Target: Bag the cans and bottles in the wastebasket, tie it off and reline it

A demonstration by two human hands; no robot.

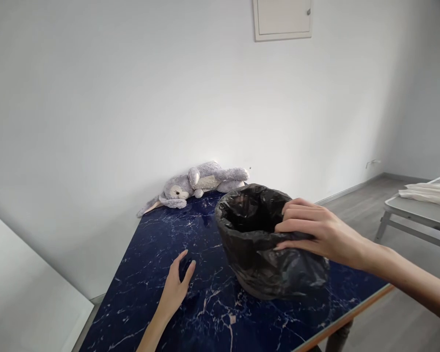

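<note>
A small bin lined with a black plastic bag (256, 244) stands on the dark blue marble-patterned table (150, 293). My right hand (311, 232) is closed on the bag's rim at the near right side, fingers curled over the edge and pinching the plastic. My left hand (176, 286) rests on the tabletop to the left of the bin, fingers lying fairly flat and apart, holding nothing. The inside of the bin is dark and I cannot see anything in it.
A grey plush toy (198, 185) lies at the table's far end against the white wall. A grey bench with white cloth (425, 200) stands to the right on the wood floor. A white panel (22, 293) leans at the left.
</note>
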